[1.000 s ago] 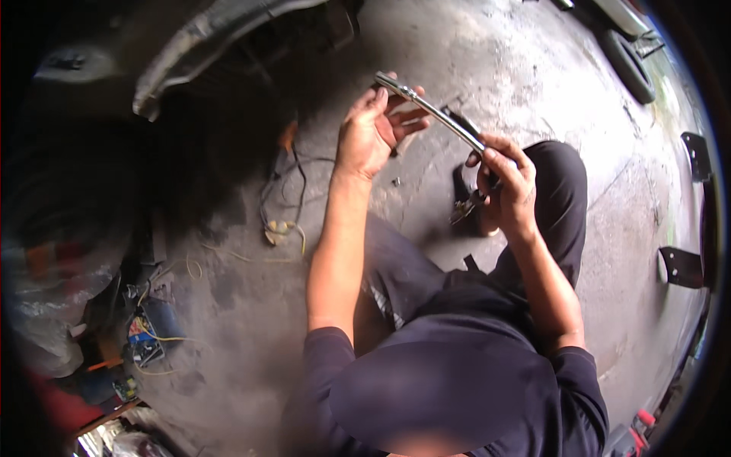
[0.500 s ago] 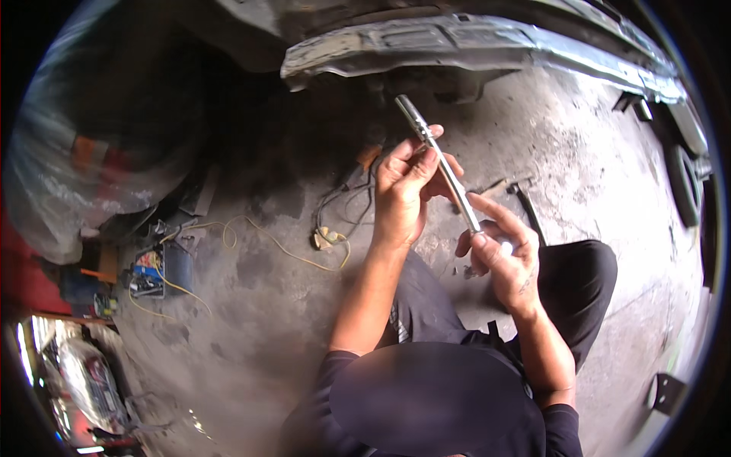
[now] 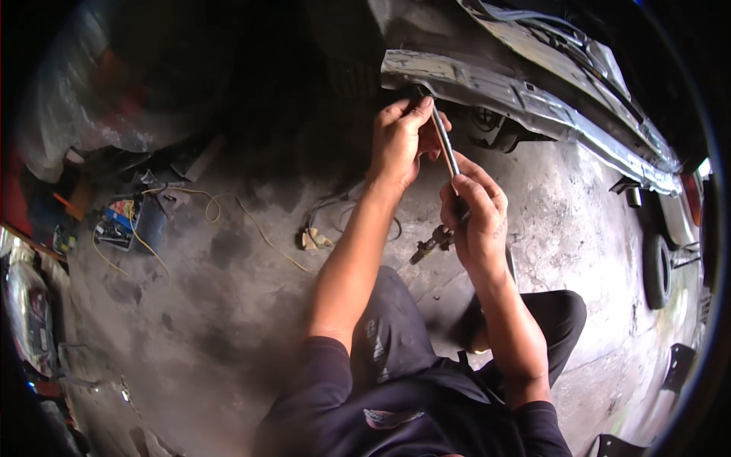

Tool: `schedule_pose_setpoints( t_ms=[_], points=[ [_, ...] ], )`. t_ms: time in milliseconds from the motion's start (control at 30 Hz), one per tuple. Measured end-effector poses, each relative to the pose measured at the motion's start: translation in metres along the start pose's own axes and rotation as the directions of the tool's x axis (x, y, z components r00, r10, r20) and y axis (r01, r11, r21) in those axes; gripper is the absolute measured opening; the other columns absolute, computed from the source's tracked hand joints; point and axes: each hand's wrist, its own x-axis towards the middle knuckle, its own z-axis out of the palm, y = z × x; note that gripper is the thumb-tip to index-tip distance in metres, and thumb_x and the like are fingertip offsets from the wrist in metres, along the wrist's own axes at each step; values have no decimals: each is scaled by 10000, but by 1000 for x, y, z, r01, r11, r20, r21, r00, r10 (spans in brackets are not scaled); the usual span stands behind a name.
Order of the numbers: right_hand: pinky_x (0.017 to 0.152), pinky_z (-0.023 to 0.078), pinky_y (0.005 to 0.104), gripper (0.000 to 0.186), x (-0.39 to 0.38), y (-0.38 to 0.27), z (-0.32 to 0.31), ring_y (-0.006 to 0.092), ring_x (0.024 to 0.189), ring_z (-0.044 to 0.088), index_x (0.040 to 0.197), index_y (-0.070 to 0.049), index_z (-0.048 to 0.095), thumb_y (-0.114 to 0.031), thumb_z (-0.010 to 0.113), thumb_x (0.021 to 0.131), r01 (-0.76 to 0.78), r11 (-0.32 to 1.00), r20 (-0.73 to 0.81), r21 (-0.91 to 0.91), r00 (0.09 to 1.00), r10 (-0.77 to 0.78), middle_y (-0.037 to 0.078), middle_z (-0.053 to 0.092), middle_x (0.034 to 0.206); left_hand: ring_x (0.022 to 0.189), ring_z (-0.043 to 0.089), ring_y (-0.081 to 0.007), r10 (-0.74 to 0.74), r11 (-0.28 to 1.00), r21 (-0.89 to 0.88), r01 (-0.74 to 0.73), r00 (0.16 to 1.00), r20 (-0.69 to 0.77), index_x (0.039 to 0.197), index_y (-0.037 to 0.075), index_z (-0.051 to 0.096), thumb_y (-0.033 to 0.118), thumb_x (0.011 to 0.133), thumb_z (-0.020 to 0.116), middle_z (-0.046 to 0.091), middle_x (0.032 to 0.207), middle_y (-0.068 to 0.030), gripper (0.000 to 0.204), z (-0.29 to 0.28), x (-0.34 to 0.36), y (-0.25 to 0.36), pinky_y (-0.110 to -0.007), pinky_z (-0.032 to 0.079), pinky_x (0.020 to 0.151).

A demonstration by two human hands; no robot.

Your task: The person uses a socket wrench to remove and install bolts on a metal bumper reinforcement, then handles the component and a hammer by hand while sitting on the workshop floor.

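Observation:
My left hand [image 3: 400, 137] is closed round the upper end of a slim chrome tool bar [image 3: 443, 135], which is held up at the lower edge of a bare metal car panel [image 3: 472, 76]. Whether its tip touches the panel I cannot tell. My right hand [image 3: 476, 213] is closed on the lower end of the bar, thumb along it. A dark metal object [image 3: 425, 250], possibly a tool, shows just below and left of my right hand. My forearms reach up from the lower edge over my bent legs.
A concrete floor [image 3: 251, 320] holds an open toolbox [image 3: 133, 225], a yellow cord [image 3: 259, 236], dark cables with a yellow plug [image 3: 312, 238], and a tyre [image 3: 656, 270] at the right. A plastic-covered pile [image 3: 91, 122] stands upper left; dark brackets [image 3: 674, 365] lie lower right.
Both hands and the bar have risen toward the metal panel, which now fills more of the upper right. My left hand has moved to the bar's tip; the view has shifted.

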Motion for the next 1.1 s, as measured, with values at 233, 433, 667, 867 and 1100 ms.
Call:
schedule_pose_setpoints(
  t_ms=[233, 433, 667, 867, 1100],
  points=[
    [491, 342, 228, 480, -12, 13, 30, 81, 513, 446, 1329, 47, 580, -222, 527, 935, 8, 997, -73, 79, 997, -3, 10, 535, 636, 492, 566, -120, 18, 998, 65, -21, 999, 51, 837, 45, 632, 238, 991, 610, 662, 699, -76, 248, -13, 0, 3, -258, 423, 432],
    [489, 343, 230, 502, -2, 18, 32, 82, 514, 445, 1343, 49, 570, -247, 518, 940, 15, 996, -48, 93, 999, -10, 6, 530, 641, 511, 566, -112, -19, 994, 109, 13, 999, 50, 792, 39, 645, 229, 986, 619, 649, 681, -52, 273, -17, 5, 9, -273, 428, 457],
    [467, 313, 213, 413, -1, -3, 33, 67, 509, 435, 1228, 34, 610, -252, 558, 934, -157, 935, 66, 319, 987, 143, 22, 571, 729, 549, 569, -70, 212, 863, 460, -210, 976, 48, 893, -19, 671, 225, 950, 681, 677, 716, -52, 251, -11, -17, 14, -228, 433, 489],
    [498, 422, 260, 190, 17, -9, 36, 103, 589, 569, 1040, -14, 706, -26, 596, 886, 346, 912, 250, -221, 924, -290, 84, 655, 793, 540, 597, -96, 104, 879, 452, -154, 986, 134, 894, 6, 658, 208, 945, 675, 661, 714, -42, 209, -15, -25, 51, -233, 468, 485],
    [499, 407, 239, 218, 9, -11, 16, 126, 615, 565, 1007, -57, 627, -270, 578, 1005, -390, 776, 331, 496, 911, 246, 76, 679, 833, 560, 599, -152, -17, 936, 348, 47, 996, -88, 847, 61, 605, 117, 907, 672, 632, 701, -70, 106, 15, -25, 50, -260, 483, 486]
  ],
)
